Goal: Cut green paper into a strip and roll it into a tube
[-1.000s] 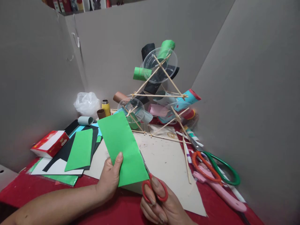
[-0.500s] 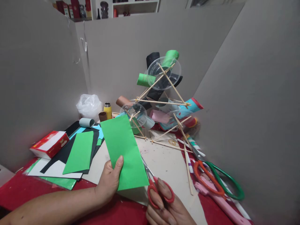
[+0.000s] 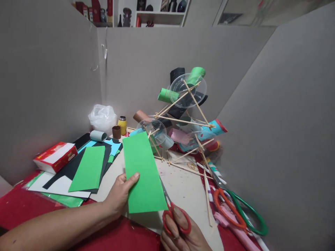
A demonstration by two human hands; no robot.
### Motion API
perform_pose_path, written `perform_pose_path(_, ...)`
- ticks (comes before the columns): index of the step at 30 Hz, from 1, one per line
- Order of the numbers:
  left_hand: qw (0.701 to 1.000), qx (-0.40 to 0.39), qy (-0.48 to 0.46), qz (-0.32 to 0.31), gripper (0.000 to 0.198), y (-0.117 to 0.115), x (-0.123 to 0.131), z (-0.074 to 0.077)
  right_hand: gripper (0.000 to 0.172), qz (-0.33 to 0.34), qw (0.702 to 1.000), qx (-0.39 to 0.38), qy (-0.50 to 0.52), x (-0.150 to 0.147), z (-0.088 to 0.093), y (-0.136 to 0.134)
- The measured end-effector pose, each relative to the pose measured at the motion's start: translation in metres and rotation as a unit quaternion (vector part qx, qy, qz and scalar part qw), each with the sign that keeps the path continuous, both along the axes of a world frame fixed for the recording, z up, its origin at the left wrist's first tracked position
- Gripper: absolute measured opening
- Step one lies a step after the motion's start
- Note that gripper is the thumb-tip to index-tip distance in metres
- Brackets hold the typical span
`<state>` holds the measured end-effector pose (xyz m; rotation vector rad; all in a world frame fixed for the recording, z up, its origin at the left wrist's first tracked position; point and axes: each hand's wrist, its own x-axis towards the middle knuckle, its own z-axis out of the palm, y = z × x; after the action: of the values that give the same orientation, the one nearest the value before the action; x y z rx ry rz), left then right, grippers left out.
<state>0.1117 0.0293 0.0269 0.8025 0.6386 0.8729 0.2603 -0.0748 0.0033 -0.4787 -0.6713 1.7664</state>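
Observation:
My left hand (image 3: 120, 193) pinches a rectangular sheet of green paper (image 3: 142, 174) by its left edge, thumb in front. My right hand (image 3: 184, 230) has its fingers through the red handles of a pair of scissors (image 3: 169, 201). The scissors' blades lie along the lower right edge of the green sheet, partly behind it. To the left, another green paper piece (image 3: 87, 167) rests on black sheets (image 3: 61, 179) and a white sheet (image 3: 56, 190).
Behind stands a structure of wooden sticks (image 3: 183, 120), clear plastic discs (image 3: 188, 91) and paper tubes (image 3: 196, 75). On the right lie larger scissors with orange and green handles (image 3: 230, 211). A red-and-white tissue pack (image 3: 55, 157), a plastic bag (image 3: 102, 118) and a yellow bottle (image 3: 122, 124) stand left.
The camera view has shifted, with more shelf visible at the top. The green sheet is held more upright. Both hands keep their hold on sheet and scissors.

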Motion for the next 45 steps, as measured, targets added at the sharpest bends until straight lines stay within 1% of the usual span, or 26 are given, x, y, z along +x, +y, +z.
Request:
perform_pose_path(3, 0.999, -0.011, -0.012, 0.029, 0.037, 0.002, 0.001, 0.002, 0.049, -0.009, 1.000, 0.001, -0.010, -0.003, -0.002, 0.000)
perform_pose_path(6, 0.998, 0.011, 0.001, 0.054, 0.040, 0.002, 0.002, -0.001, 0.047, -0.010, 1.000, -0.018, -0.014, -0.005, -0.001, -0.001)
perform_pose_path(11, 0.993, 0.084, 0.035, 0.076, 0.044, 0.003, 0.002, -0.008, 0.041, 0.044, 0.997, -0.050, 0.028, 0.000, 0.008, -0.005)
perform_pose_path(13, 0.992, 0.097, 0.039, 0.076, 0.046, 0.004, 0.002, -0.009, 0.043, 0.072, 0.994, -0.062, 0.052, 0.004, 0.011, -0.006)
perform_pose_path(15, 0.991, 0.103, 0.041, 0.076, 0.047, 0.004, 0.002, -0.010, 0.044, 0.084, 0.992, -0.063, 0.064, 0.007, 0.012, -0.007)
perform_pose_path(18, 0.991, 0.104, 0.046, 0.074, 0.048, 0.003, 0.002, -0.011, 0.042, 0.065, 0.996, -0.053, 0.033, 0.007, 0.011, -0.006)
perform_pose_path(21, 0.992, 0.095, 0.045, 0.068, 0.048, 0.001, 0.002, -0.011, 0.043, 0.046, 0.999, -0.026, -0.013, 0.007, 0.009, -0.005)
perform_pose_path(23, 0.992, 0.093, 0.042, 0.068, 0.047, -0.001, 0.002, -0.011, 0.044, 0.041, 0.999, -0.012, -0.026, 0.008, 0.009, -0.004)
perform_pose_path(29, 0.994, 0.085, 0.025, 0.059, 0.047, -0.005, 0.003, -0.013, 0.043, 0.035, 0.999, -0.008, -0.009, 0.011, 0.005, -0.001)
perform_pose_path(35, 0.993, 0.088, 0.037, 0.076, 0.049, -0.008, 0.004, -0.012, 0.044, 0.014, 1.000, -0.020, 0.019, 0.003, 0.001, -0.001)
perform_pose_path(40, 0.992, 0.087, 0.047, 0.076, 0.050, -0.008, 0.005, -0.013, 0.047, 0.007, 0.998, -0.036, 0.051, -0.004, 0.001, -0.003)
perform_pose_path(45, 0.991, 0.095, 0.054, 0.076, 0.050, -0.008, 0.006, -0.015, 0.046, -0.004, 0.998, -0.036, 0.045, -0.007, 0.001, -0.003)
